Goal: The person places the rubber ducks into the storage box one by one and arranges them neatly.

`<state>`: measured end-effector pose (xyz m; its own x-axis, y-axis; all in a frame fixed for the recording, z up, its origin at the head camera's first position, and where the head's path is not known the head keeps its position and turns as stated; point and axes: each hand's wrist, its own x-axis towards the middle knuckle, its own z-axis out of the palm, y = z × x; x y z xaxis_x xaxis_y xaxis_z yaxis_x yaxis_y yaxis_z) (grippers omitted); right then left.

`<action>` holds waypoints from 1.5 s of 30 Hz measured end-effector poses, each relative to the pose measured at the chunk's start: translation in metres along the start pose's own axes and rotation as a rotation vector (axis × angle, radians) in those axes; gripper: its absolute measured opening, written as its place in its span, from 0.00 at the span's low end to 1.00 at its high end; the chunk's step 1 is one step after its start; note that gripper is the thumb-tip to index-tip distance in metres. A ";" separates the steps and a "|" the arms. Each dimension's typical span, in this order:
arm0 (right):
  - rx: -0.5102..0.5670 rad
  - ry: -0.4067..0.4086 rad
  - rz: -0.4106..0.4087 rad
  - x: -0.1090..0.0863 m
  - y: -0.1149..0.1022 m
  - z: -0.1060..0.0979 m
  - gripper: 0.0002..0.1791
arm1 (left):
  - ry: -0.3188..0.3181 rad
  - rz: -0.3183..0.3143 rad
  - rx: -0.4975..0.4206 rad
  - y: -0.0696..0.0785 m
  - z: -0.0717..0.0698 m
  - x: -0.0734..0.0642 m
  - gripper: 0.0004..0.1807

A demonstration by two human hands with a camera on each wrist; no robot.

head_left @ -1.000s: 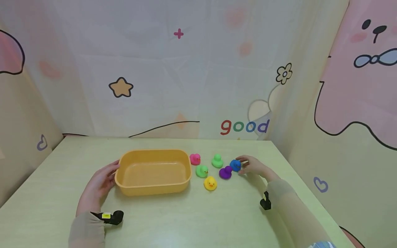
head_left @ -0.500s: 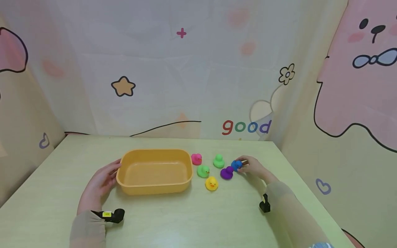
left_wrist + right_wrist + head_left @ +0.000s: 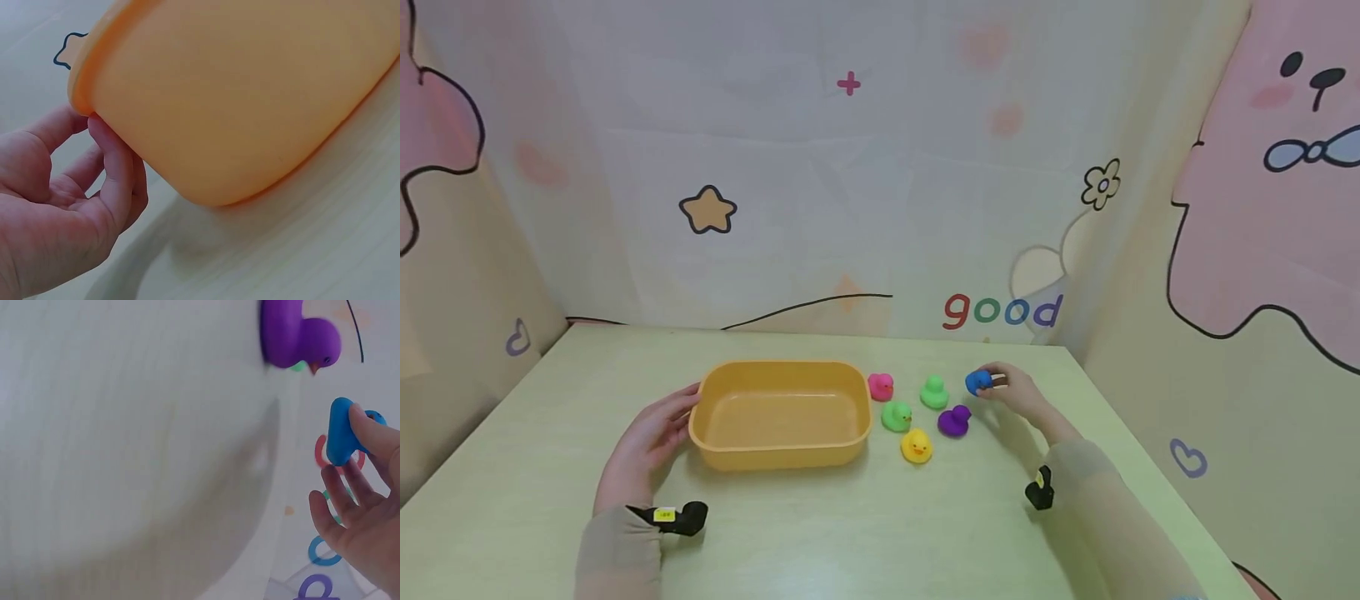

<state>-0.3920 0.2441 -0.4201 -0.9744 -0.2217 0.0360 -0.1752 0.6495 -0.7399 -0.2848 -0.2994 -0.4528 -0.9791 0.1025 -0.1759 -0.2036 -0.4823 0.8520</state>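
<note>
The right hand [image 3: 1019, 397] pinches the blue toy duck [image 3: 977, 383], one o'clock from the purple toy duck [image 3: 953, 422], other fingers spread — too light a pinch could drop it. The left hand's [image 3: 651, 437] bent fingers grip the yellow tub [image 3: 778, 458] at nine o'clock; tugging might skid it.

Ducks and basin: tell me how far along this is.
Done: the blue duck is off the table. In hand: the right hand pinches it, while the left hand touches the basin. Remaining: the basin holds no ducks; the pink, yellow, purple and two green ducks sit outside on the table.
</note>
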 end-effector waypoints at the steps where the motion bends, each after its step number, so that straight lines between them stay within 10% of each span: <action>1: 0.009 0.005 0.007 0.001 -0.003 0.001 0.25 | -0.005 0.003 0.005 0.000 0.000 0.000 0.15; 16: 0.132 -0.076 -0.045 0.028 -0.093 0.042 0.24 | -0.002 0.000 -0.008 0.000 -0.001 0.003 0.16; 45: 0.221 -0.212 -0.104 0.059 -0.219 0.189 0.23 | -0.007 0.001 0.005 0.004 -0.008 0.018 0.15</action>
<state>-0.3842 -0.0486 -0.3832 -0.8977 -0.4405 -0.0040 -0.2152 0.4464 -0.8686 -0.3030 -0.3062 -0.4563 -0.9792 0.1085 -0.1713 -0.2025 -0.4779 0.8547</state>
